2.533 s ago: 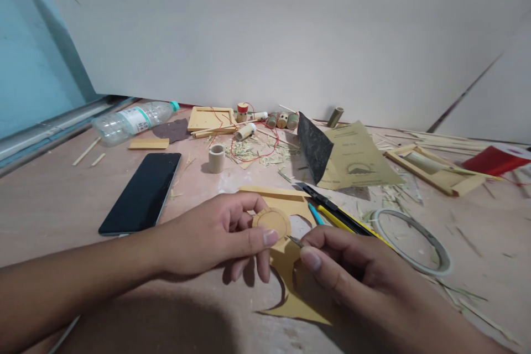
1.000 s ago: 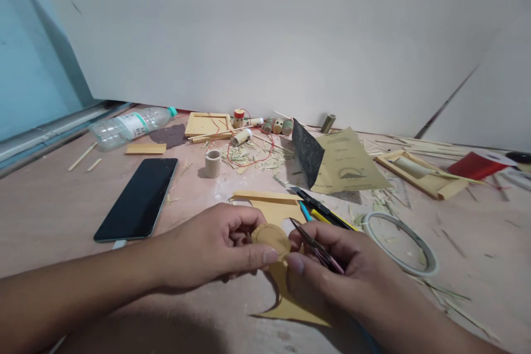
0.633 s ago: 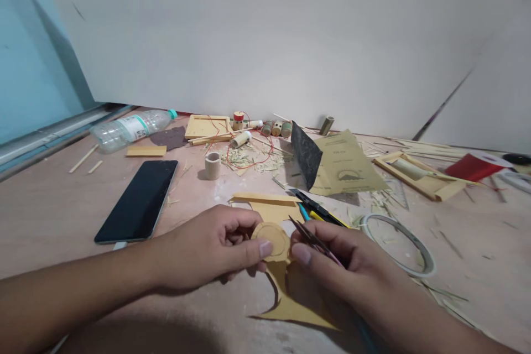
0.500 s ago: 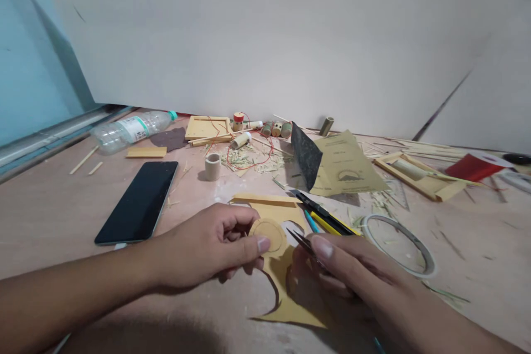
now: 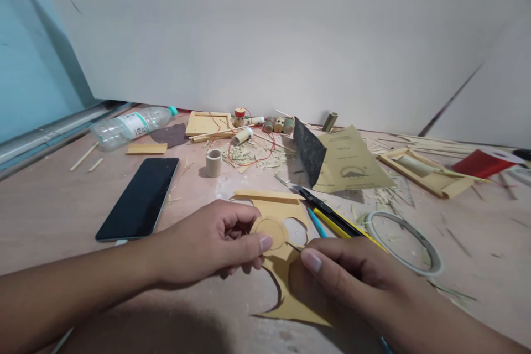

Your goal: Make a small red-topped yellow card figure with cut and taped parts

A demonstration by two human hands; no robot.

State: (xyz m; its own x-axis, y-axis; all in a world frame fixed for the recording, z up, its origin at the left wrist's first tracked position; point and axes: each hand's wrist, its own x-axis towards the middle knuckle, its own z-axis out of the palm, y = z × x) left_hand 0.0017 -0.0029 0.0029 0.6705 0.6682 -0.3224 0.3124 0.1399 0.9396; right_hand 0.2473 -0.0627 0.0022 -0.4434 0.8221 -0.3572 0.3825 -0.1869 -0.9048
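My left hand (image 5: 211, 243) pinches a small round tan disc (image 5: 269, 230) between thumb and fingers, just above the table. My right hand (image 5: 344, 272) is closed around small scissors (image 5: 295, 246); only their thin dark tip shows, right next to the disc's lower right edge. Under both hands lies a tan sheet of paper (image 5: 290, 287) with round holes and curved cut-outs.
A black phone (image 5: 139, 197) lies to the left, a plastic bottle (image 5: 128, 124) behind it. A black-and-yellow cutter (image 5: 332, 215) and a tape ring (image 5: 404, 240) lie to the right. Folded sandpaper (image 5: 344, 157), a bamboo cup (image 5: 214, 163), wood shavings and a wooden frame (image 5: 423, 171) lie farther back.
My right hand has turned over and sunk lower, so the scissor blades that showed before are now hidden but for the tip. The left hand keeps hold of the disc.
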